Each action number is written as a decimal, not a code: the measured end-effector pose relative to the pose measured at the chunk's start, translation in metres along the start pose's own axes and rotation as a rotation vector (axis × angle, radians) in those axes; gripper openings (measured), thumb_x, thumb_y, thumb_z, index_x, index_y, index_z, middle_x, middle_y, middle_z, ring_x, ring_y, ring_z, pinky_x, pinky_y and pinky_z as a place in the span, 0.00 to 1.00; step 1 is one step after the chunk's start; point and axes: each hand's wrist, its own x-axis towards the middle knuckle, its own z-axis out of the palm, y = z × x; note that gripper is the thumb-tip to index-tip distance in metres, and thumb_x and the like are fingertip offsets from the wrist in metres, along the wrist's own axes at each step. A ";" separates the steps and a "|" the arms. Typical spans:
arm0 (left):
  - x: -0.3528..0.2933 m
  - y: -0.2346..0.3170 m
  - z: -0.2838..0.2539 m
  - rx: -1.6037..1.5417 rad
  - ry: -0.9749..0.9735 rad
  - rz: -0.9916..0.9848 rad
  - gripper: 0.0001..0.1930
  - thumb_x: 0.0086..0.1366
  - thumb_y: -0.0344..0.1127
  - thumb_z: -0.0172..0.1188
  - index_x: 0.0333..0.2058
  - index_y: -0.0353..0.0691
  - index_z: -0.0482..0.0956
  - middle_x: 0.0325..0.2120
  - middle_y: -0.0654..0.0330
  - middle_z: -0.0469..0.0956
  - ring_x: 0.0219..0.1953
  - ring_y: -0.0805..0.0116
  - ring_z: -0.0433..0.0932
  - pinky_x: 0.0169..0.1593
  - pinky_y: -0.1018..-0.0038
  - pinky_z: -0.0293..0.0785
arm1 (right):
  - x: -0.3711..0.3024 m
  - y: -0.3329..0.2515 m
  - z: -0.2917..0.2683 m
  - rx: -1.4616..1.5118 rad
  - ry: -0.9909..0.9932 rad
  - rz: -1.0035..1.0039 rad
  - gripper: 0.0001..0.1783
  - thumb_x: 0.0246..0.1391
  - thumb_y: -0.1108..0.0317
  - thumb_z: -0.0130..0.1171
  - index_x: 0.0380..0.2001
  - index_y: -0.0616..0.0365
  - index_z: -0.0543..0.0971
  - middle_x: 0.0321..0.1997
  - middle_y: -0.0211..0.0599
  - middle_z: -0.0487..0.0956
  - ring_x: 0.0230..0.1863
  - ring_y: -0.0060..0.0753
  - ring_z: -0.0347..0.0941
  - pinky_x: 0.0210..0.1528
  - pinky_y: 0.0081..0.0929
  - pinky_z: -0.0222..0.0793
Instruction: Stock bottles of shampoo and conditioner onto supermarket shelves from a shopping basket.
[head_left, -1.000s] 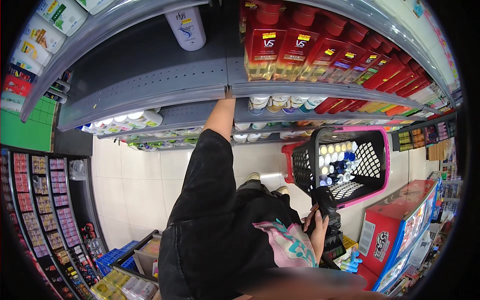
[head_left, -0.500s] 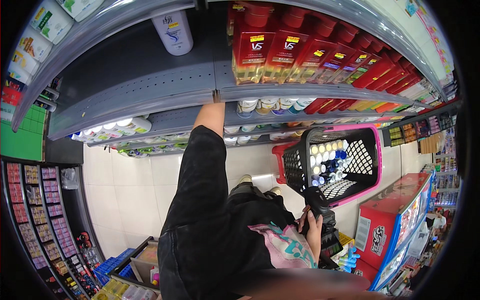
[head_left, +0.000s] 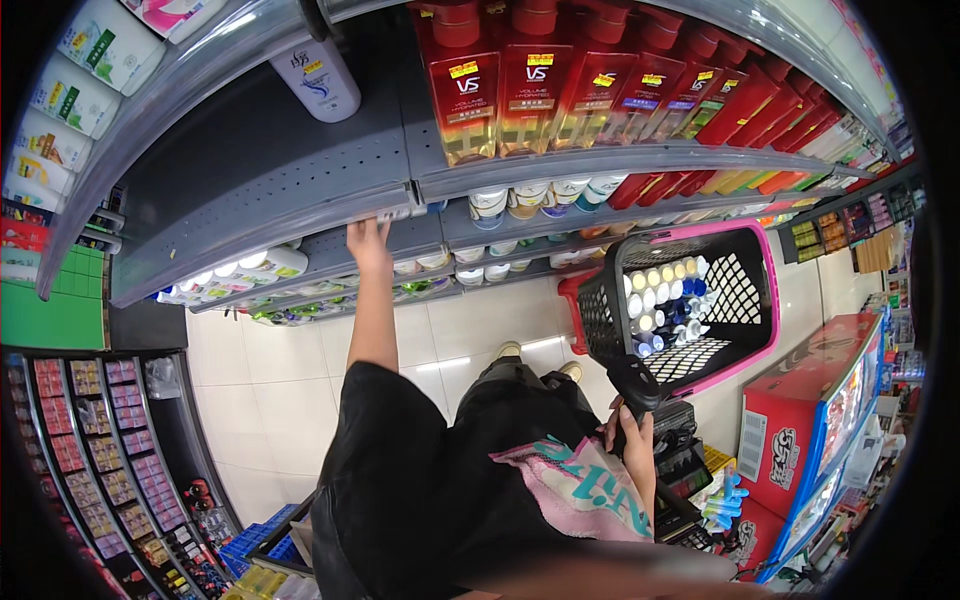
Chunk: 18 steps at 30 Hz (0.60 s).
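My left hand (head_left: 370, 243) is at the front edge of the grey shelf (head_left: 250, 195), its fingertips partly under the shelf lip. Close by its fingers, a white item with a blue end (head_left: 398, 213) shows on the level below; whether the hand grips it is unclear. Down at the right, my right hand (head_left: 634, 437) is closed around a black handle (head_left: 634, 384). That handle reaches toward a black shopping basket with a pink rim (head_left: 772, 300). Inside the basket stand several bottles (head_left: 662, 300) with white, cream and blue tops.
One white bottle (head_left: 318, 82) stands on the upper shelf, left of a row of red pump bottles (head_left: 536, 85). Lower shelves hold more bottles (head_left: 490, 208). A red and blue display case (head_left: 795, 420) stands at right, racks of small packs (head_left: 110, 440) at left.
My left forearm and hand have drawn back from the shelf, so the hand now shows at its edge. The view has shifted slightly. My right hand remains on the handle.
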 end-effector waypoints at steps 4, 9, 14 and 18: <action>-0.064 0.019 -0.039 0.030 -0.087 -0.115 0.19 0.71 0.34 0.58 0.59 0.42 0.71 0.51 0.63 0.77 0.50 0.69 0.77 0.52 0.67 0.78 | 0.010 -0.002 0.004 -0.069 -0.031 0.021 0.19 0.67 0.53 0.49 0.40 0.62 0.70 0.16 0.31 0.68 0.14 0.23 0.66 0.35 0.28 0.76; -0.127 0.039 -0.048 -0.003 -0.418 -0.216 0.19 0.73 0.36 0.54 0.60 0.42 0.68 0.60 0.55 0.70 0.60 0.63 0.71 0.61 0.57 0.70 | 0.024 -0.012 0.014 -0.074 -0.171 0.050 0.15 0.67 0.60 0.54 0.42 0.63 0.73 0.18 0.28 0.70 0.16 0.19 0.66 0.37 0.26 0.76; -0.161 0.045 0.002 -0.176 -0.781 -0.259 0.22 0.65 0.32 0.64 0.56 0.40 0.72 0.63 0.47 0.68 0.63 0.55 0.70 0.64 0.59 0.68 | 0.027 -0.017 0.017 -0.056 -0.219 0.086 0.16 0.66 0.59 0.56 0.43 0.63 0.74 0.19 0.26 0.70 0.17 0.18 0.66 0.37 0.26 0.76; -0.174 0.038 0.054 -0.134 -1.046 -0.274 0.25 0.59 0.41 0.71 0.52 0.41 0.75 0.61 0.44 0.69 0.63 0.45 0.68 0.65 0.54 0.64 | 0.017 -0.008 0.002 0.021 -0.136 0.028 0.15 0.66 0.59 0.56 0.42 0.63 0.73 0.19 0.25 0.70 0.17 0.17 0.66 0.37 0.26 0.76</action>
